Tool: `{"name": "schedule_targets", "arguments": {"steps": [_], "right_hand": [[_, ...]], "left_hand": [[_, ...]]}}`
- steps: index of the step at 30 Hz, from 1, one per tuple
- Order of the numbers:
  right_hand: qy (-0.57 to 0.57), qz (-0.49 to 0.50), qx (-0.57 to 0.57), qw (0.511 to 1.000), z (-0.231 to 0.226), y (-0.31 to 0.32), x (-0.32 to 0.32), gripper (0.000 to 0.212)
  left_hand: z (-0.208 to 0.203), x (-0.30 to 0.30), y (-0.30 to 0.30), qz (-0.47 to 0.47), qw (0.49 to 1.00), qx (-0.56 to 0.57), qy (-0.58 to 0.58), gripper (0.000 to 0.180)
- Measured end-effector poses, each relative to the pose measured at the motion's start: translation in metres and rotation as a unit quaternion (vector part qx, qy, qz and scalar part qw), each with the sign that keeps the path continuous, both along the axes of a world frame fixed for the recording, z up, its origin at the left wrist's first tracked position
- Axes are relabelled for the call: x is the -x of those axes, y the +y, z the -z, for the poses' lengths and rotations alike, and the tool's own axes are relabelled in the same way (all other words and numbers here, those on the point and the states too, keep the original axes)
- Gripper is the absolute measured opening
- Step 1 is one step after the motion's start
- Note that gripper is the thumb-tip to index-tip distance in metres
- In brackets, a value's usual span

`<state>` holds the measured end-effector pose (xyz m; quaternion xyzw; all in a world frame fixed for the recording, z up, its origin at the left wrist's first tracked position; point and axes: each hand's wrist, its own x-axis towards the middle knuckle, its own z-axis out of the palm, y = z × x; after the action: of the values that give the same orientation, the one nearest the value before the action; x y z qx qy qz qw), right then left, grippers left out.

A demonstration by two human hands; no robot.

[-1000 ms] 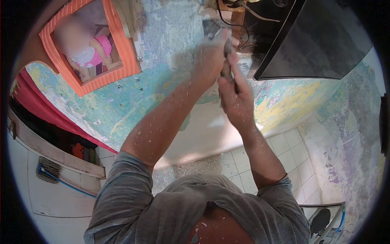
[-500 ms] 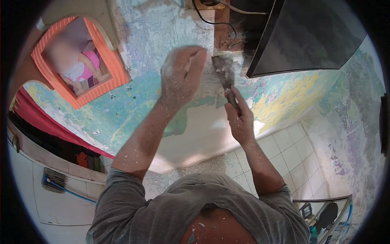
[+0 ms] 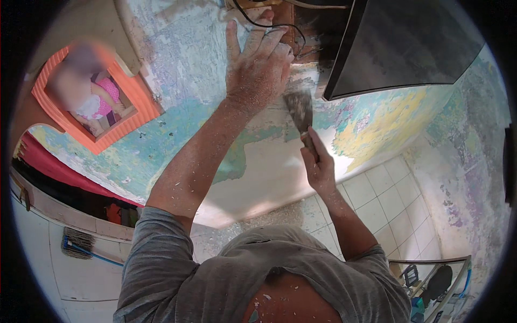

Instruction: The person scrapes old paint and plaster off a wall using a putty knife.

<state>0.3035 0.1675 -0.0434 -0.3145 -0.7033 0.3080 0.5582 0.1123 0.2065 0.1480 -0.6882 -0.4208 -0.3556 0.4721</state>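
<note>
Both arms reach up toward a wall (image 3: 177,129) with patchy green, blue, yellow and white paint. My left hand (image 3: 256,75) lies high on it with fingers spread, beside a brown wooden edge and a thin black cable (image 3: 280,25). Whether the fingers touch the cable, I cannot tell. In my right hand (image 3: 321,171) is a paint scraper, gripped by its handle. Its broad, dirty blade (image 3: 299,110) points up against the wall, just below and right of my left hand. Pale flecks cover both forearms.
A large black screen (image 3: 404,48) juts out at upper right. An orange-framed picture (image 3: 142,116) hangs at upper left, above a red cloth (image 3: 75,171). A brush (image 3: 81,243) with a blue handle is at lower left. Glass-topped furniture (image 3: 431,262) stands at lower right.
My left hand has moved up and right, its fingers now spread on the wall near the cable. The scraper has shifted slightly down. The view has tilted a little.
</note>
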Motion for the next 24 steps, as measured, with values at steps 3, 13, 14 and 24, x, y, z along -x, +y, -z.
{"name": "schedule_targets", "arguments": {"steps": [3, 13, 14, 24], "right_hand": [[0.010, -0.012, 0.069, 0.997, 0.049, -0.009, 0.003, 0.049], [0.107, 0.014, 0.117, 0.987, 0.066, -0.021, 0.012, 0.048], [0.107, 0.016, 0.118, 0.987, 0.065, -0.015, 0.011, 0.048], [0.196, 0.030, 0.297, 0.934, 0.073, -0.012, 0.016, 0.051]], "left_hand": [[0.005, 0.004, 0.006, 0.012, 1.000, -0.017, -0.005, 0.010], [0.018, 0.016, -0.008, 0.017, 0.999, 0.017, 0.035, 0.030], [0.023, 0.018, -0.012, 0.019, 0.999, 0.019, 0.035, 0.030], [0.098, 0.077, -0.057, -0.075, 0.974, 0.172, 0.126, 0.050]]}}
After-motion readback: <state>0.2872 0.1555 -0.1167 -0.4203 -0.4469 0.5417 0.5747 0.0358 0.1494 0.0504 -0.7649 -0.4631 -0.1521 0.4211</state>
